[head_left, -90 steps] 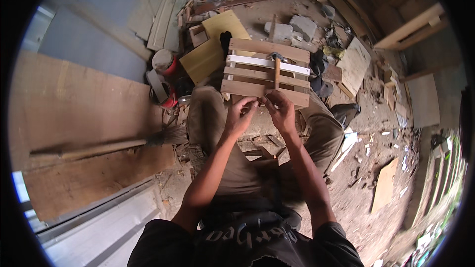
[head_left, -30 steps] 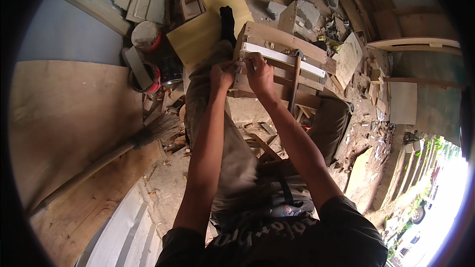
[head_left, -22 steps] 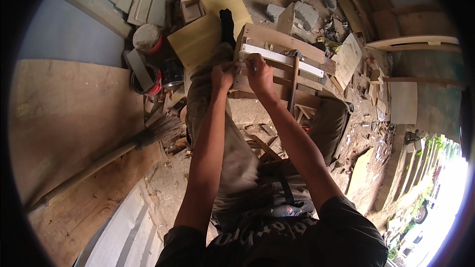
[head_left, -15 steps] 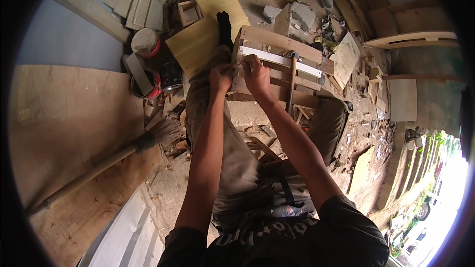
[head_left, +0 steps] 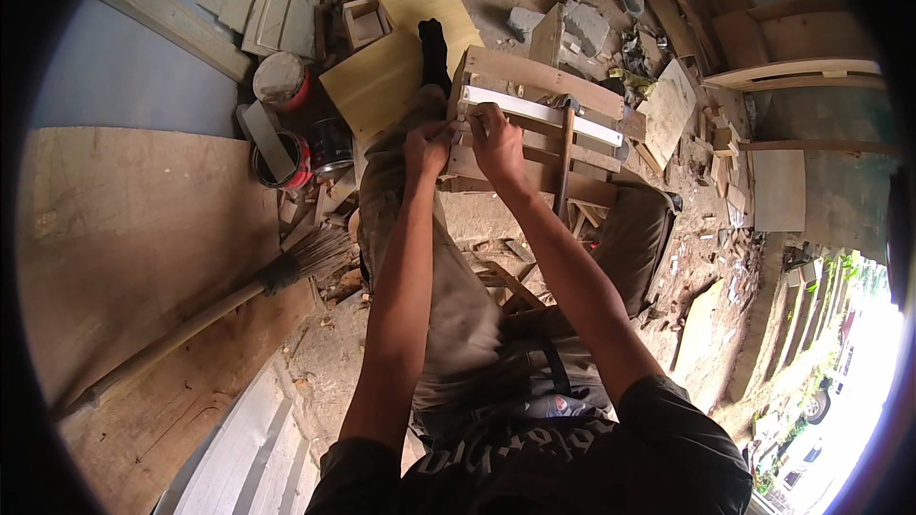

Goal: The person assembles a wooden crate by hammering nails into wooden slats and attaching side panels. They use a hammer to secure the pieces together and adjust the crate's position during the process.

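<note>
A slatted wooden frame [head_left: 534, 72] lies across my legs. Along it runs a long white strip [head_left: 593, 130] with small holes near its ends. My left hand [head_left: 426, 150] is closed at the frame's left end, its fingertips pinched together just below the strip's end. Close beside it, my right hand [head_left: 500, 151] has its fingers curled at the strip's left part. Whatever is between the fingertips of either hand is too small to make out. A hammer [head_left: 564, 157] with a wooden handle rests across the slats and strip, its head toward the far side.
Yellow boards [head_left: 367, 86] and an open wooden box [head_left: 363, 24] lie beyond my left leg. Paint cans [head_left: 282, 82] stand at the left, near a stick broom [head_left: 296, 265]. Concrete chunks [head_left: 584, 27] and wood scraps litter the floor. A plywood sheet [head_left: 143, 219] leans at the far left.
The white strip has shifted very slightly to the right on the frame. Both hands stay at nearly the same place, with the right fingers moved a little.
</note>
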Tool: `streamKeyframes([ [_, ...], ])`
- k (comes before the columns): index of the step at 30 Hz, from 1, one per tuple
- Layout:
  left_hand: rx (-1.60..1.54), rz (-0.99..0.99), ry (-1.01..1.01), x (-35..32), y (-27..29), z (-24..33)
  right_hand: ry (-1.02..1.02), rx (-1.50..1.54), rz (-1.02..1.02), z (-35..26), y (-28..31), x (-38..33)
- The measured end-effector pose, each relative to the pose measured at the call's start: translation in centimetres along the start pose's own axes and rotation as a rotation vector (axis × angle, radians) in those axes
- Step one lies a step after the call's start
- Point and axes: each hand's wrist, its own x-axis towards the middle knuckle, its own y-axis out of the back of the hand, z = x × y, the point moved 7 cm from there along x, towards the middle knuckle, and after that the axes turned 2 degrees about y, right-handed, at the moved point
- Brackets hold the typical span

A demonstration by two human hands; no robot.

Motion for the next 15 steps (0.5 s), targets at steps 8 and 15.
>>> streamKeyframes([
  [8,0.11,0.15,-0.376,-2.1,0.3,5.3,0.048,-0.035,0.037,-0.5,0.2,0.0],
  [15,0.23,0.128,-0.562,-2.4,-0.5,6.3,0.091,-0.028,0.063,-1.0,0.6,-0.2],
])
